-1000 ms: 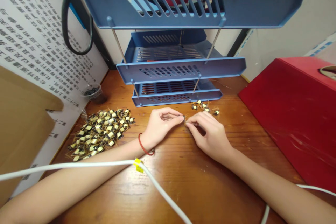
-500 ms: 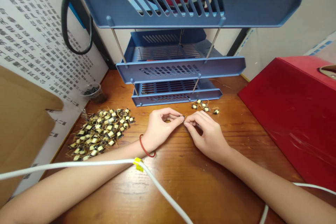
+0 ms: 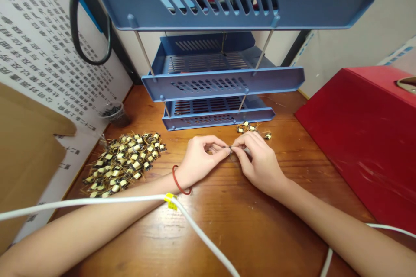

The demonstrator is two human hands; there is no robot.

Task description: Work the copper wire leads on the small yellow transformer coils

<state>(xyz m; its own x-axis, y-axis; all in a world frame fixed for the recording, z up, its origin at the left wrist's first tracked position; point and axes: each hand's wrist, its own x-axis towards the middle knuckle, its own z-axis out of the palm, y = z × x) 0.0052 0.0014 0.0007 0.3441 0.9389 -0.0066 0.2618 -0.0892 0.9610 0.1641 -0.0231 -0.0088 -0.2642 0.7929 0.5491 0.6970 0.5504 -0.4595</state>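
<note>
**Hands and held part:** left hand (image 3: 198, 160) and right hand (image 3: 261, 162) are both closing in a pinch, holding one miniature transformer (image 3: 230, 150) between them at the middle of the frame, with the part mostly hidden by the fingertips.

**Stock:** a large heap of wired transformers (image 3: 125, 164) is lying at the left of the wooden table (image 3: 227, 233), holding most of the parts. A small cluster of transformers (image 3: 250, 129) is sitting just in front of the blue tiered tray rack (image 3: 217, 82), holding only a few.

**Surroundings:** a red box (image 3: 354, 138) is standing at right.
</note>
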